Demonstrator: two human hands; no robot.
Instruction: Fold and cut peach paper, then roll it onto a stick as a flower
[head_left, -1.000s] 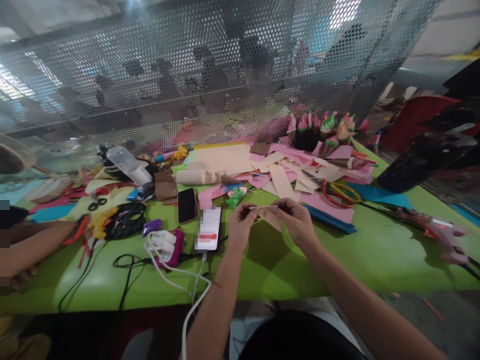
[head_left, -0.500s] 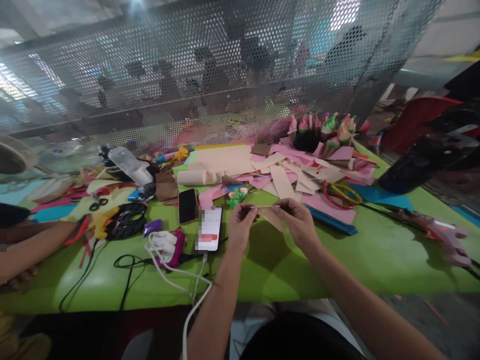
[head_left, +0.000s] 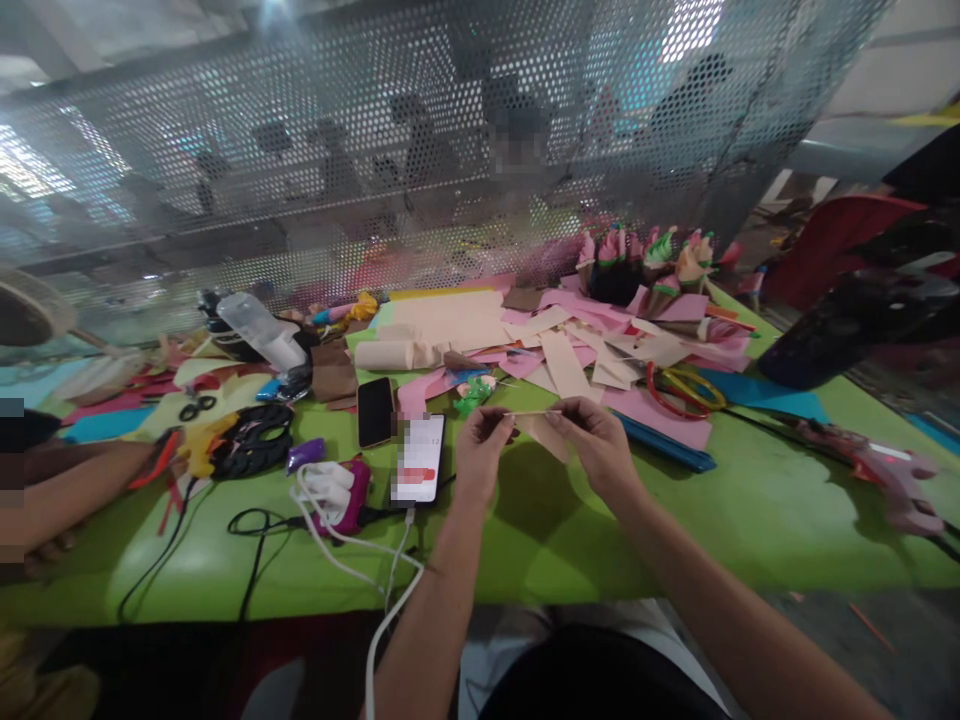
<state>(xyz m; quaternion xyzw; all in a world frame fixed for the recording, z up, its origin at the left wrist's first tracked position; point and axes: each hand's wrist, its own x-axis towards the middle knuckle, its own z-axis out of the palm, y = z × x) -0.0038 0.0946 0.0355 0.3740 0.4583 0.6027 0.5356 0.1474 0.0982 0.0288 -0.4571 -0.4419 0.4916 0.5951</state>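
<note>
Between my two hands a small cream strip (head_left: 546,435), felt or paper by its look, is held above the green tabletop (head_left: 570,540). My left hand (head_left: 484,445) pinches its left end between thumb and fingers. At the other end my right hand (head_left: 589,440) pinches it the same way. The top edge is stretched taut and a flap hangs below it. Just beyond my hands lies a green frilly piece (head_left: 474,395). A lit phone (head_left: 426,460) on a white cable is left of my left hand, with a dark phone (head_left: 374,412) behind it.
Cream and pink scraps (head_left: 566,365) cover the back, near cone-shaped crafts (head_left: 660,255). Yellow-and-red-handled scissors (head_left: 686,388), a blue bar (head_left: 664,440) and a pink glue gun (head_left: 892,470) lie right. Left are a magenta power adapter (head_left: 352,500) with cables and another person's arm (head_left: 82,495).
My hands stay in nearly the same place, still pinching the cream strip. The hanging flap has shifted very slightly.
</note>
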